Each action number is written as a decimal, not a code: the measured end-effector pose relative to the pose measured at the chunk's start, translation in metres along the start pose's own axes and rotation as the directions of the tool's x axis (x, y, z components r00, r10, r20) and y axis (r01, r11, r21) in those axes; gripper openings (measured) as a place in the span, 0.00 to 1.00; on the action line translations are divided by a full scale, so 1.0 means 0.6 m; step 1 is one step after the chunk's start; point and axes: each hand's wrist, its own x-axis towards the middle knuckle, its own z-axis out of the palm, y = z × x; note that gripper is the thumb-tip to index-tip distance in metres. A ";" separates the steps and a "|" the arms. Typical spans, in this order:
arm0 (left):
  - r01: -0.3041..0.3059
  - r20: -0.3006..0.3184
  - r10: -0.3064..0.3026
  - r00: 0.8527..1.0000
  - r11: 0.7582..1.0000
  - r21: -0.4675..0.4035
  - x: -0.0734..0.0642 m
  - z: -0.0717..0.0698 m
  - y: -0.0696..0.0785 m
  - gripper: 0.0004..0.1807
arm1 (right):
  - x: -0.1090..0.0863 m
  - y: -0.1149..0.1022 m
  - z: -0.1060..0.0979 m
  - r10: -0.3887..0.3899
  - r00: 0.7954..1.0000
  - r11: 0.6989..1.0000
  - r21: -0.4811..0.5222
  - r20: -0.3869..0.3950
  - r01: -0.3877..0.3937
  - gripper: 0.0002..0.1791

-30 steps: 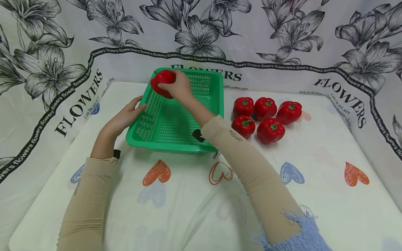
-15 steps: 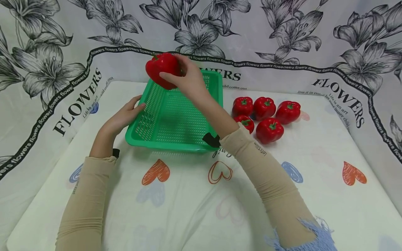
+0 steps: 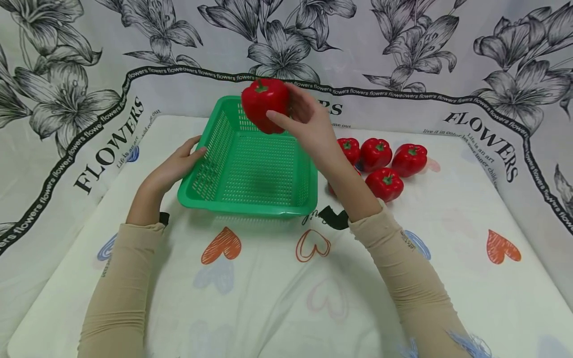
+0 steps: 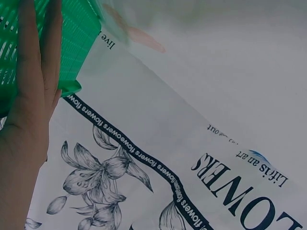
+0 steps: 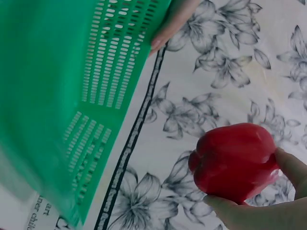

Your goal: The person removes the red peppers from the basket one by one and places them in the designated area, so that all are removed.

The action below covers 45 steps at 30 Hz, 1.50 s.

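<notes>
In the head view my right hand (image 3: 311, 122) holds a red bell pepper (image 3: 265, 104), green stem up, above the far right part of a green perforated basket (image 3: 246, 209). The right wrist view shows the thumb and a finger on opposite sides of the pepper (image 5: 235, 160). My left hand (image 3: 172, 171) rests against the basket's left side, thumb at the rim. In the left wrist view, the straight fingers (image 4: 33, 62) of that hand lie along the outer wall of the basket (image 4: 76, 33).
Several more red bell peppers (image 3: 385, 184) sit right of the basket, one partly hidden by my right forearm. A white cloth (image 3: 268, 298) printed with hearts covers the table. Behind it hangs a flower-printed curtain (image 3: 394, 44).
My right hand has lifted the bell pepper up from inside the basket's far left corner, then carried it to the right. My left hand keeps its place at the basket.
</notes>
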 end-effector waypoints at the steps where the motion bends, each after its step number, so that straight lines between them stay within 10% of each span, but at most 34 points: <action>1: 0.001 -0.001 -0.001 1.000 1.000 0.001 0.000 0.000 0.000 0.37 | -0.002 0.006 -0.009 -0.006 1.000 1.000 0.008 -0.010 0.007 0.36; 17: 0.009 -0.010 -0.008 1.000 1.000 0.010 0.002 0.000 -0.006 0.38 | -0.070 0.079 -0.166 0.065 0.978 0.996 0.071 -0.197 -0.052 0.38; 33: 0.008 -0.009 -0.008 1.000 1.000 0.004 -0.001 -0.001 -0.001 0.37 | -0.144 0.130 -0.307 0.133 0.902 0.980 0.188 -0.410 -0.059 0.41; 45: 0.015 -0.008 -0.015 1.000 1.000 -0.002 0.002 0.001 -0.001 0.37 | -0.182 0.181 -0.384 0.301 0.787 0.939 0.312 -0.539 -0.145 0.46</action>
